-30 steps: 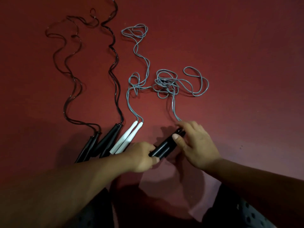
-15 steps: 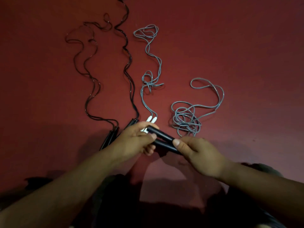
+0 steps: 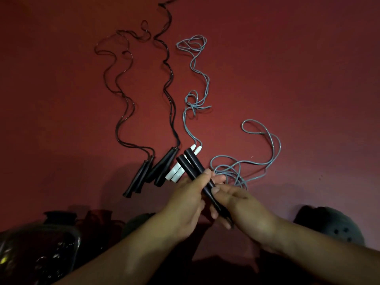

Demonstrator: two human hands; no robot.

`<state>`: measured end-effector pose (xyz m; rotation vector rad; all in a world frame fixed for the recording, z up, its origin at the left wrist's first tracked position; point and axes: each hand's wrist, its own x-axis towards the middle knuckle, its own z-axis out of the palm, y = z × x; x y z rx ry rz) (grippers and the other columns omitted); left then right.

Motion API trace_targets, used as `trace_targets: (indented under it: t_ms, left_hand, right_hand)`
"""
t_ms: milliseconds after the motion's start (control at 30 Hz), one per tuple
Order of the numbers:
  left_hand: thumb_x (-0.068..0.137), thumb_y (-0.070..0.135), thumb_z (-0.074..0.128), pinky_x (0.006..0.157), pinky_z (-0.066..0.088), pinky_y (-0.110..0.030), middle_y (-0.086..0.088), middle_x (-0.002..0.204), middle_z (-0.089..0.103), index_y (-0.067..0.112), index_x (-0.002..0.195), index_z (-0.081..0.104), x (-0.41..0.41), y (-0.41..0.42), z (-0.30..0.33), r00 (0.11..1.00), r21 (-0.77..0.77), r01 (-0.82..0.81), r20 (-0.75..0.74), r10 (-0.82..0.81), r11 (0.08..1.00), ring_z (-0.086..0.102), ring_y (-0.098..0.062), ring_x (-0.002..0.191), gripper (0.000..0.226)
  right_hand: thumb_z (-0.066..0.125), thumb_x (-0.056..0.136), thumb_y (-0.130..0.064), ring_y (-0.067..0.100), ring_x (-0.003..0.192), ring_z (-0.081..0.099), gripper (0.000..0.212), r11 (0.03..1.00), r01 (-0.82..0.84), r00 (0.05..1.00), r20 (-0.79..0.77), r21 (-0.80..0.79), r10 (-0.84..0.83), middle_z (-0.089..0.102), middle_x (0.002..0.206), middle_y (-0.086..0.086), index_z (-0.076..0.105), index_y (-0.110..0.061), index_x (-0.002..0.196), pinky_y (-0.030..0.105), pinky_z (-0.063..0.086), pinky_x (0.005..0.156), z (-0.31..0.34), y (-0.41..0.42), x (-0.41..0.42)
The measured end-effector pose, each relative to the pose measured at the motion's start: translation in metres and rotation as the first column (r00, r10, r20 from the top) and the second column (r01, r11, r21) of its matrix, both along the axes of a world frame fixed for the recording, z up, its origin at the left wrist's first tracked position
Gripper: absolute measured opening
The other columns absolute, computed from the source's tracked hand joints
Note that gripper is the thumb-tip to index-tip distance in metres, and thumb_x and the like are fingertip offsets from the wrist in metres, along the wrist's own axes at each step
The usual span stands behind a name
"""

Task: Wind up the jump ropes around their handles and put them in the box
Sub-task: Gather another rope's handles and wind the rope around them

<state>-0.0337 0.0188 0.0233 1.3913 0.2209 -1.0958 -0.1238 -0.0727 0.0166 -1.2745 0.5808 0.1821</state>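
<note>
Both hands hold one pair of black handles [image 3: 192,164] lifted off the red floor, tips pointing up and left. My left hand [image 3: 190,199] grips them near the middle; my right hand [image 3: 236,204] grips their lower end. Their grey-blue rope [image 3: 261,153] trails in loose loops on the floor to the right. Three other ropes lie flat: white handles [image 3: 175,173] with a grey-blue rope [image 3: 194,95], and two pairs of black handles [image 3: 162,167] [image 3: 138,178] with long black ropes [image 3: 123,85].
A clear plastic box [image 3: 39,251] with dark contents sits at the lower left. Dark shapes [image 3: 329,225] lie at the lower right and along the bottom edge. Red floor [image 3: 298,68] stretches to the right and far side.
The black handles have been lifted and turned from lying crosswise to pointing up-left. My hands moved closer together on them. The view tilted, bringing the box into sight.
</note>
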Motion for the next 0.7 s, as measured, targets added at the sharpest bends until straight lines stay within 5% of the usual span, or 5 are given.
trace_targets:
  t_ms: [100,300,467,700]
  left_hand:
    - [0.101,0.024,0.05,0.075,0.056,-0.036,-0.014,0.102,0.075,0.003,0.101,0.057,0.004,-0.003,-0.001,0.997,-0.023,-0.07,-0.042,0.069,0.997,0.074,-0.023,0.087,0.023]
    - [0.102,0.023,0.048,0.075,0.058,-0.039,-0.019,0.098,0.075,0.004,0.105,0.057,0.011,0.0,-0.005,0.983,-0.03,-0.171,-0.079,0.168,0.985,0.074,-0.028,0.094,0.021]
    - [0.102,0.021,0.049,0.065,0.062,-0.038,-0.008,0.071,0.072,0.006,0.099,0.056,0.018,-0.003,-0.001,0.961,-0.021,-0.262,-0.096,0.259,0.965,0.074,-0.023,0.072,0.017]
    - [0.103,0.018,0.049,0.063,0.059,-0.032,-0.004,0.069,0.061,0.007,0.096,0.058,0.021,-0.014,-0.005,0.969,-0.009,-0.241,0.053,0.241,0.971,0.063,-0.017,0.058,0.016]
  right_hand:
    - [0.041,0.104,-0.034,0.015,0.045,0.044,0.046,0.999,-0.012,1.0,-0.029,-0.053,0.01,0.057,0.055,0.006,0.059,-0.004,0.074,0.025,0.034,0.048,-0.004,-0.006,-0.003]
    - [0.044,0.102,-0.037,0.022,0.055,0.045,0.047,0.992,-0.045,0.999,-0.025,-0.12,0.043,0.056,0.055,0.007,0.059,-0.006,0.07,0.032,0.036,0.057,-0.017,-0.012,-0.005]
    - [0.042,0.101,-0.042,0.021,0.058,0.046,0.051,0.979,-0.095,0.995,-0.042,-0.18,0.089,0.057,0.057,0.007,0.069,-0.011,0.071,0.03,0.036,0.06,-0.023,-0.016,-0.002]
    - [0.036,0.089,-0.061,0.014,0.048,0.047,0.064,0.93,-0.218,0.976,-0.09,-0.297,0.2,0.053,0.051,0.003,0.06,-0.008,0.061,0.026,0.04,0.055,-0.034,-0.037,0.005]
